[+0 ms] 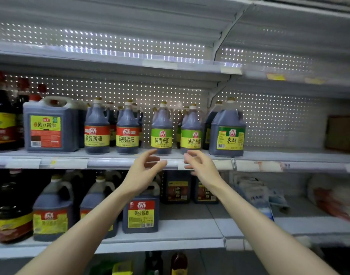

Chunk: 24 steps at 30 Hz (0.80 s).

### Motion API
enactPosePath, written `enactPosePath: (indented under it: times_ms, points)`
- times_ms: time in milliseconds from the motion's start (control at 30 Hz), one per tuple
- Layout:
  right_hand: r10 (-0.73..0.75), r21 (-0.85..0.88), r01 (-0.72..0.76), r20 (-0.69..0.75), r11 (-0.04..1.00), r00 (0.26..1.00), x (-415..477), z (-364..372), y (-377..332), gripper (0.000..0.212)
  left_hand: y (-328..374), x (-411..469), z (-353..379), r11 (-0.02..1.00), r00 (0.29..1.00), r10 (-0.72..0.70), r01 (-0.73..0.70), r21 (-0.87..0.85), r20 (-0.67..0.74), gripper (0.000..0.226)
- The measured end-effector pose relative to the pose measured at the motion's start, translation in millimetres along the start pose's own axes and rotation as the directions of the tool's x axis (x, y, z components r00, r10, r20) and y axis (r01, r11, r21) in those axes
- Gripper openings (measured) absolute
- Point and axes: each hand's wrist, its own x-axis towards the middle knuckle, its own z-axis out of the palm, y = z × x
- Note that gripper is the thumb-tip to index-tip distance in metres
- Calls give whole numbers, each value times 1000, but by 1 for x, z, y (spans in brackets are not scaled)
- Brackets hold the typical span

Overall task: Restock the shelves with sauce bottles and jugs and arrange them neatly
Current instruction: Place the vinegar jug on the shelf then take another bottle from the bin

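The left hand and right hand are raised with fingers loosely spread, holding nothing. Just above the left hand stands a dark plastic bottle with a green label, and above the right hand its twin, both at the front of the white metal shelf. This looks like the arranging step. The next move calls for gripping each bottle and squaring both up, labels forward.

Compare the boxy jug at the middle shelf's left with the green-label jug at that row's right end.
Shape: the boxy jug is square with a handle across its top; the green-label jug tapers to a narrow neck. Label: yellow over red on the boxy jug, green and yellow on the green-label jug. Both hold dark liquid and stand upright.
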Motion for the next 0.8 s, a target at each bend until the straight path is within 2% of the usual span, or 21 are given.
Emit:
enactPosePath:
  times_ms: [233, 467, 700, 800]
  points:
    - [66, -22, -64, 88, 998, 994, -63, -41, 33, 37, -10, -68, 55, 994, 994, -107, 106, -27, -8, 50]
    - [188, 6, -193, 189, 981, 964, -121, -33, 100, 35, -50, -138, 89, 961, 961, -275, 275, -7, -8, 46]
    - [378, 19, -395, 254, 918, 890, -165, -1, 204, 29, -136, -191, 125, 886, 886, -463, 463, 15, 15, 45]
    - [460, 4, -482, 292, 876, 839, -195, 18, 261, 19, -183, -222, 144, 829, 828, -558, 559, -4, 57, 43]
